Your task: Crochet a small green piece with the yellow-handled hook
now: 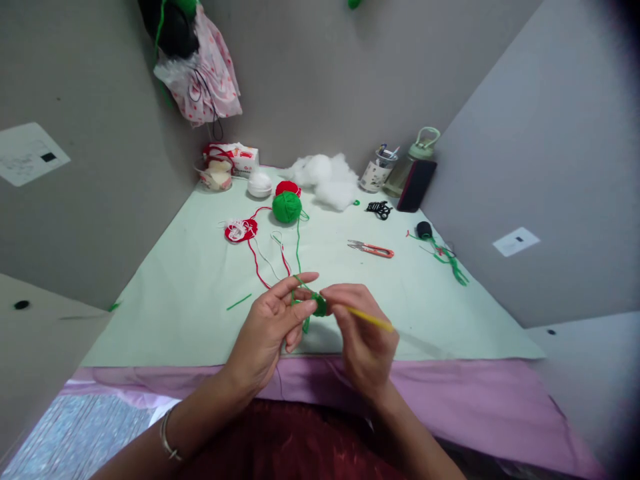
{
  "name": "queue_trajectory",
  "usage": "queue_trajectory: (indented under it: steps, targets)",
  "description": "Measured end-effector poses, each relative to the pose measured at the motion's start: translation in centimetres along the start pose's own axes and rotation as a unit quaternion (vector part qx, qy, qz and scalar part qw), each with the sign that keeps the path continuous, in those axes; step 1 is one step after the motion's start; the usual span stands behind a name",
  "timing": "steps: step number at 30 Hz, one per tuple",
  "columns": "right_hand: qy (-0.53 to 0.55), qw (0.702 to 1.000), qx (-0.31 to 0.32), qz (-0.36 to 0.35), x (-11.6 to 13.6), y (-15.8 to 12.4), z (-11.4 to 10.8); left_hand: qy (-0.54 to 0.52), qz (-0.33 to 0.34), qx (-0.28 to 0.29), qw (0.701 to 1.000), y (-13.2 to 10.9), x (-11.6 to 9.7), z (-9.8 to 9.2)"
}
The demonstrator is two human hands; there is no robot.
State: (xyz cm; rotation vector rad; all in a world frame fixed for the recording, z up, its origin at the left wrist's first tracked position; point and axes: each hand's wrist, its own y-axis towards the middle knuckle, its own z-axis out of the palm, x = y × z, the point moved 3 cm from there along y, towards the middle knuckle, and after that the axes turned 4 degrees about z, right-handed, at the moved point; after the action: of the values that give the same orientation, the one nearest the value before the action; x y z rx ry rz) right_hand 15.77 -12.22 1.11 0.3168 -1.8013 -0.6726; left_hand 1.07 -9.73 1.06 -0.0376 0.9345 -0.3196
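My left hand (pixel 273 323) pinches a small green crocheted piece (pixel 319 304) between thumb and fingers, with green yarn looped over the index finger. My right hand (pixel 363 330) is closed around a yellow crochet hook (pixel 373 321) whose tip meets the green piece. The green strand runs up the table to a green yarn ball (pixel 287 207). Both hands hover above the near edge of the pale green mat (pixel 175 313).
A red crocheted piece (pixel 241 230) with white and red strands lies left of centre. Orange snips (pixel 371 249) lie to the right, white stuffing (pixel 327 177) at the back, a pen cup (pixel 376 172) and bottle (pixel 410 163) at back right. Grey walls close in on both sides.
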Motion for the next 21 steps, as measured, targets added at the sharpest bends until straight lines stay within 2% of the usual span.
queue_trajectory:
  steps: [2, 4, 6, 9, 11, 18, 21]
  targets:
    - [-0.098, 0.990, 0.015, -0.096, 0.47, -0.37, 0.18, -0.019, -0.022, 0.006, 1.000, -0.03, 0.29, -0.12]
    - [-0.113, 0.985, 0.021, -0.129, 0.53, -0.51, 0.25, -0.042, -0.058, 0.026, 0.997, -0.11, 0.66, -0.18]
    - [-0.060, 0.994, 0.016, -0.085, 0.26, -0.29, 0.11, -0.057, -0.071, 0.037, 0.995, -0.16, 0.82, -0.21]
    - [0.022, 1.000, 0.000, 0.007, -0.10, 0.13, -0.21, -0.055, -0.046, 0.024, 0.997, -0.12, 0.60, -0.25]
    - [0.051, 0.998, -0.024, 0.040, -0.12, 0.22, -0.45, -0.048, -0.030, 0.012, 0.998, -0.08, 0.37, -0.27]
    - [0.137, 0.987, -0.028, 0.074, -0.24, -0.01, -0.36, -0.019, 0.006, -0.009, 1.000, -0.10, 0.27, -0.55]
    - [0.150, 0.985, -0.046, 0.067, -0.20, -0.15, -0.42, 0.005, 0.024, -0.019, 1.000, -0.23, 0.33, -0.51]
